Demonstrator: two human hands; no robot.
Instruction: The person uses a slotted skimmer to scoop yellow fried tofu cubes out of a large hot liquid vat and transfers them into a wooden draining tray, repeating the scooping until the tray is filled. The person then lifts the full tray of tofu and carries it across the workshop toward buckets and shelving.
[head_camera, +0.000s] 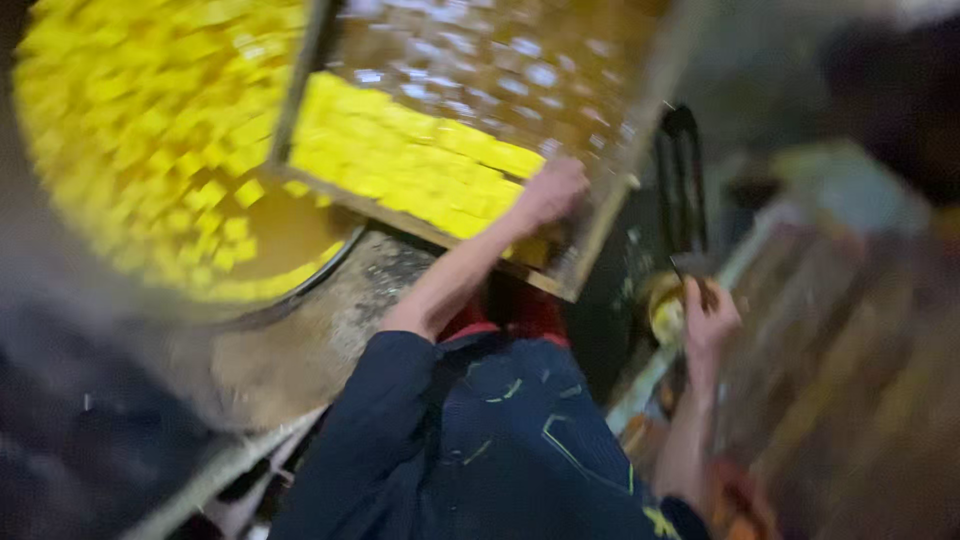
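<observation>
Left hand (548, 192) grips the tray (610, 205) at its near edge; tray tilts down-left, yellow cubes (400, 160) sliding toward the pan (310, 285). Right hand (708, 318) closes on a dark handle (690, 265).

Left hand (548, 192) reaches forward; right hand (708, 320) raised, closed.

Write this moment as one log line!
left hand grips tray edge | yellow cubes on tray, above round pan | right hand holds dark tool

Left hand (548, 192) on tilted tray (600, 215)
</observation>
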